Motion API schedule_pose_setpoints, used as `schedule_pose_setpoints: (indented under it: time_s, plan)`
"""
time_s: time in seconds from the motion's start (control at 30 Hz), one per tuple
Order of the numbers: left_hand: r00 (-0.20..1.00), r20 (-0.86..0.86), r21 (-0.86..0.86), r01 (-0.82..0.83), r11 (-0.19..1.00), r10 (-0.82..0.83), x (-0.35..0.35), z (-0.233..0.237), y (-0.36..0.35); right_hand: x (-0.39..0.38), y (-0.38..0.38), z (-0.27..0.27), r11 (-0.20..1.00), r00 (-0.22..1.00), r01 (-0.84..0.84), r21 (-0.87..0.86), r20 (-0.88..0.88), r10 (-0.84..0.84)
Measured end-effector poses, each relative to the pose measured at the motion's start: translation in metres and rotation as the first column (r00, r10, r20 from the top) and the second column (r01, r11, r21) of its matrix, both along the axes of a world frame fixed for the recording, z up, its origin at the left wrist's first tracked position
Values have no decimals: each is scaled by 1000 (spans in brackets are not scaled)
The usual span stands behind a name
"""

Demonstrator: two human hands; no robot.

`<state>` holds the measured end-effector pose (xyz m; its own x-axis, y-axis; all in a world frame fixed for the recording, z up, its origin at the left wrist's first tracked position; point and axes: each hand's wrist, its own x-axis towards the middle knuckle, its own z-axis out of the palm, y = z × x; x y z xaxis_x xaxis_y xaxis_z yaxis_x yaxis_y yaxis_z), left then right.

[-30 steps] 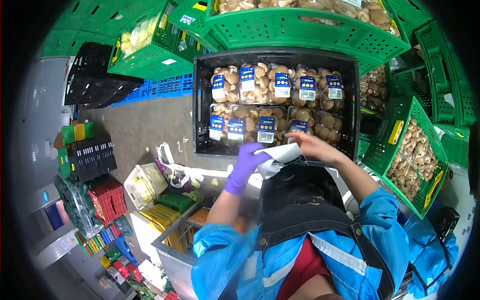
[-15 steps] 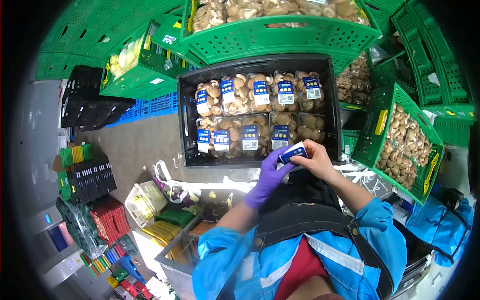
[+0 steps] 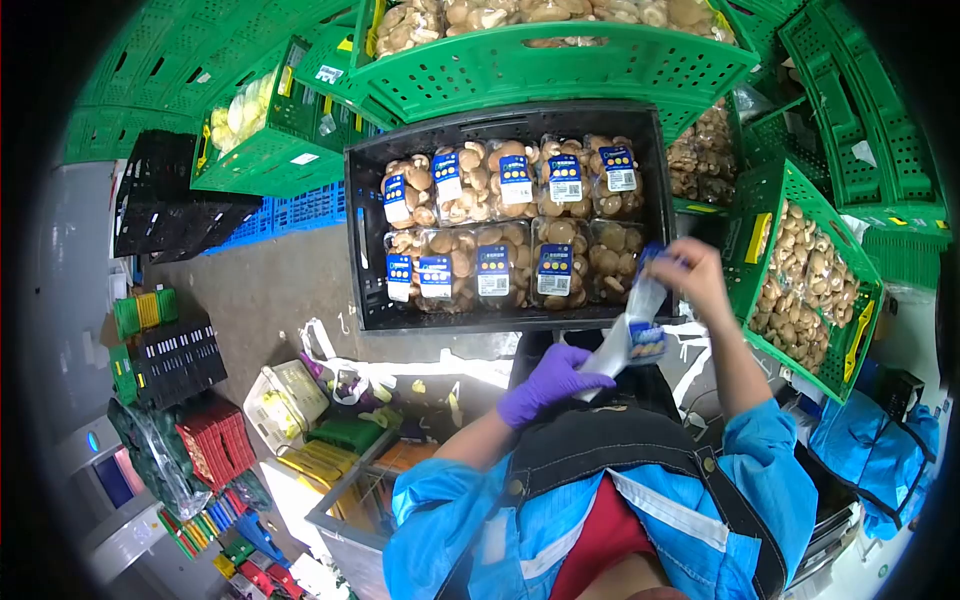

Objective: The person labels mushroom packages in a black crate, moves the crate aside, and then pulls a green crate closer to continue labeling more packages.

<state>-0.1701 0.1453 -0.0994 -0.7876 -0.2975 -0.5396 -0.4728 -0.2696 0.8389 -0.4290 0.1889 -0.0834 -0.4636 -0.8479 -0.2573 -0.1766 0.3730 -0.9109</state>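
My left hand (image 3: 558, 383), in a purple glove, is closed on a strip of labels (image 3: 613, 350) with white backing, in front of the black crate. My right hand (image 3: 697, 275), bare and blurred by motion, pinches a blue label (image 3: 648, 262) at the strip's upper end, over the crate's near right corner. Another blue printed label (image 3: 647, 342) hangs beside the strip. Inside the black crate (image 3: 470, 322) lie two rows of clear packs of mushrooms (image 3: 495, 270), most with blue-and-white labels. Closest to my right hand is a pack with a bare top (image 3: 610, 250).
Behind the black crate stands a green crate (image 3: 560, 72) of mushroom packs. Another green crate (image 3: 745, 300) of mushrooms leans at the right. Farther left are a green crate (image 3: 250, 150) with pale produce, stacked black crates (image 3: 165, 190) and a white bin (image 3: 285, 400).
My right hand has moved up and right, pulling the blue label away from my left hand, so the strip now stretches between them. My left hand has dropped slightly. The view shifted a little.
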Motion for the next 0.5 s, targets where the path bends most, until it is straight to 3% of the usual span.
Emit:
schedule_pose_setpoints:
  time_s: [0.03, 0.07, 0.17, 0.23, 0.37, 0.43, 0.5]
  plan:
    - [994, 28, -55, 104, 993, -102, 4, -5, 6, -16, -14, 0, 983, 983, 164, -84, 102, -155]
    - [988, 8, -293, 148, 944, -153, 8, -11, 13, -34, -22, -9, 996, 987, 84, 35, -137, -79]
    - [996, -30, -71, 87, 994, -90, 16, -16, 22, -13, -41, -49, 962, 962, -200, 188, -148, 229]
    - [994, 3, -70, 108, 992, -108, 16, -5, 15, 5, -44, -98, 886, 882, -302, 353, -248, 400]
    - [996, -11, -116, 86, 990, -88, 26, -17, 12, 20, -44, -133, 868, 906, -275, 412, -192, 378]
    - [998, 7, -78, 69, 995, -69, 27, -13, 10, 16, -39, -150, 858, 699, -225, 461, -537, 472]
    - [998, 17, -45, 54, 998, -53, 26, -13, 6, 13, -37, -145, 849, 659, -218, 482, -569, 492]
